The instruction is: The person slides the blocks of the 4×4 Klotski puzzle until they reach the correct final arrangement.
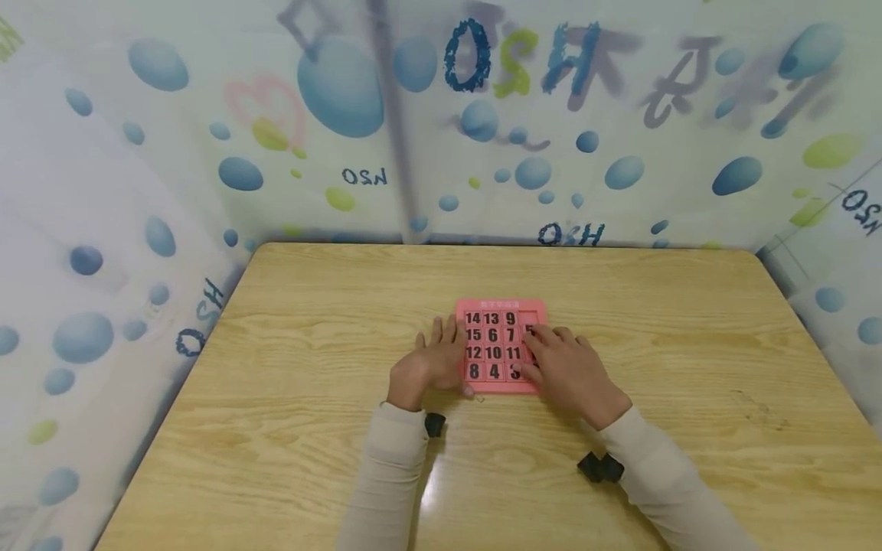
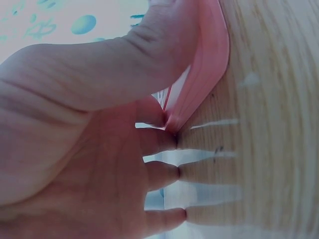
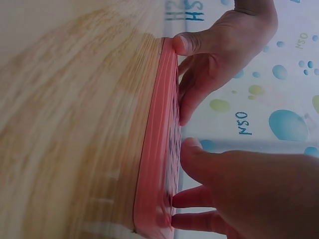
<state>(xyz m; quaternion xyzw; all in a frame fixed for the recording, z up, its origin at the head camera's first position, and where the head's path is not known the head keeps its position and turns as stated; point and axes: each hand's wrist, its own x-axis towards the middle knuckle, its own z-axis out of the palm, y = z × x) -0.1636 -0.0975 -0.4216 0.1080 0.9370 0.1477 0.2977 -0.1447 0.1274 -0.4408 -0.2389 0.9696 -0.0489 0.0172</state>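
Note:
A pink sliding number puzzle lies flat on the wooden table, its white tiles bearing black numbers. One bare slot shows at its far right corner. My left hand braces the puzzle's left side, thumb by the near left corner; its other fingers are spread and fairly straight, as the left wrist view shows. Over the right column, my right hand touches the tiles with its fingertips and hides part of that column. The right wrist view shows the thumb of this hand above the puzzle's face, with two fingertips on the tiles.
The light wooden table reaches a patterned wall covering at the back, which also runs along both sides. Black wrist devices sit below the sleeves.

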